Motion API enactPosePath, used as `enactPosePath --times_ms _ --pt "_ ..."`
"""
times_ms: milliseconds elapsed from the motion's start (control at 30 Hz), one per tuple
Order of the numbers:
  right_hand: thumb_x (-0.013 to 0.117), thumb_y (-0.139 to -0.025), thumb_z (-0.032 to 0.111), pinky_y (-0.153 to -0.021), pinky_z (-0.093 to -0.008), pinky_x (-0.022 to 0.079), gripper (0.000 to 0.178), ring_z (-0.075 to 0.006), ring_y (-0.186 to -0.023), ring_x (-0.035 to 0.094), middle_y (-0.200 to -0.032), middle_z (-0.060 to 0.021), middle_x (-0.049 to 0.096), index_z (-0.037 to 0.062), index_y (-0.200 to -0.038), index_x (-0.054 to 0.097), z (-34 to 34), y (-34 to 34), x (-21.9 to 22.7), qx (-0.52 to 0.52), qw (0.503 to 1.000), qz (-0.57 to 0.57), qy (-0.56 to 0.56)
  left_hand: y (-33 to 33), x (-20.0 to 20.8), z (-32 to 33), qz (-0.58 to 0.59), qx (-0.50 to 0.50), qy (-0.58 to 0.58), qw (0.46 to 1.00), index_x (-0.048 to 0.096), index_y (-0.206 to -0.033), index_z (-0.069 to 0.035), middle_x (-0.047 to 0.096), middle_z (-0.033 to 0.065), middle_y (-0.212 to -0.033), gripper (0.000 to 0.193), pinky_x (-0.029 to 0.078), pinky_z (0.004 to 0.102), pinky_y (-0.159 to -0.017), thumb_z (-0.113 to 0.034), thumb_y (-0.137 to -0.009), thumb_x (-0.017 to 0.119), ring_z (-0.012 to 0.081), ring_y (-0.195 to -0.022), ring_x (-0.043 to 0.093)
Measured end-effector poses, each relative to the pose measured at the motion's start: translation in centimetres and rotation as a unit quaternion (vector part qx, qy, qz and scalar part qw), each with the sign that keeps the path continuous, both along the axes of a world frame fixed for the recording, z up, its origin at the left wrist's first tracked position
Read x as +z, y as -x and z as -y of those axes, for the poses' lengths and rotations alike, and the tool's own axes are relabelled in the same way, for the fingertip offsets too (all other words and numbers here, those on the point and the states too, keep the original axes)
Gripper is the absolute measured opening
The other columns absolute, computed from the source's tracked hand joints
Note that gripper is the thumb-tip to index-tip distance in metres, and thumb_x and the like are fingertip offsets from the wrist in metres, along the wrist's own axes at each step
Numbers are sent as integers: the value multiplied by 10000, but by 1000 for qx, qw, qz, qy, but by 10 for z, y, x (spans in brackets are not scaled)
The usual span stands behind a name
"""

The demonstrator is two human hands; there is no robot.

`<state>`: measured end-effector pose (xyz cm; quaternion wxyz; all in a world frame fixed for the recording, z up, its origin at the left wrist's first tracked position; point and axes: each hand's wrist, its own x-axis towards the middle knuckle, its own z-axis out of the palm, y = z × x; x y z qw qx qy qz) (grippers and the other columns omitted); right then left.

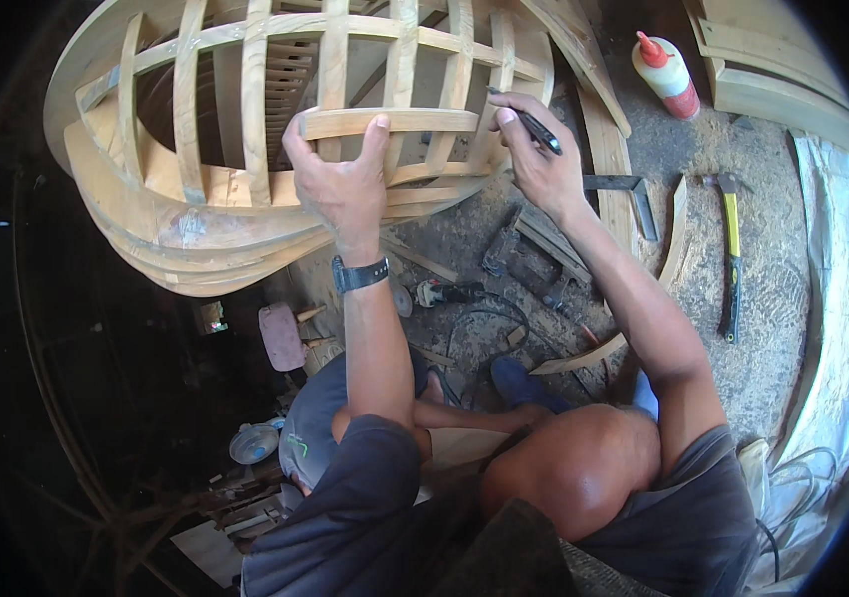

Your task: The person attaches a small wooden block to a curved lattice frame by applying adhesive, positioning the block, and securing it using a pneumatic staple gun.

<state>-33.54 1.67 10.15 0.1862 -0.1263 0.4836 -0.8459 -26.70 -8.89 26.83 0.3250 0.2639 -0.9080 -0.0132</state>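
A large curved wooden lattice frame (186,149) of slats and ribs fills the upper left. My left hand (340,174) grips a short loose wooden slat (424,120) and presses it flat across the frame's ribs. My right hand (534,154) holds a dark pen or marker (534,124) with its tip at the slat's right end. A dark watch sits on my left wrist. My bare knee (574,463) is below.
On the dusty floor lie a yellow-handled hammer (731,249), a metal square (634,194), a white glue bottle with red cap (667,75), an angle grinder with cable (449,292), curved wood strips (678,239) and a pink block (280,336). White sheeting (838,298) lies at right.
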Motion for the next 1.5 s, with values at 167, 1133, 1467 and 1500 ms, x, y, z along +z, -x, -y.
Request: enactPosePath --times_ms 167,1133,1467,1500 --pt "592 -1014 160 -858 -311 513 221 -196 -907 680 -985 -118 705 50 -1196 652 -28 -14 -8 -69 994 -77 -42 4 -5 20 -42 -93 20 995 626 -1229 26 670 162 -1192 498 473 399 -1002 -283 -878 799 274 -1112 634" --pt "703 -919 77 -772 -436 555 323 -381 -922 678 -1105 -181 655 57 -1211 564 64 -18 89 -142 941 -291 103 -18 166 42 -25 -44 -8 999 659 -1223 73 712 59 -976 483 505 247 -789 -297 -933 770 94 -869 638" --pt "689 -927 53 -758 -426 545 275 -379 -913 678 -1076 -173 659 52 -1175 572 63 -15 91 -151 940 -288 104 -14 167 39 -18 -20 -6 1000 640 -1258 82 723 72 -970 503 512 245 -800 -274 -929 775 94 -874 656" --pt "690 -927 54 -758 -426 544 273 -377 -912 677 -1071 -173 658 51 -1173 572 62 -15 92 -142 942 -285 103 -14 167 40 -15 -16 -7 1000 639 -1258 83 723 74 -969 505 512 245 -800 -274 -929 775 93 -875 656"
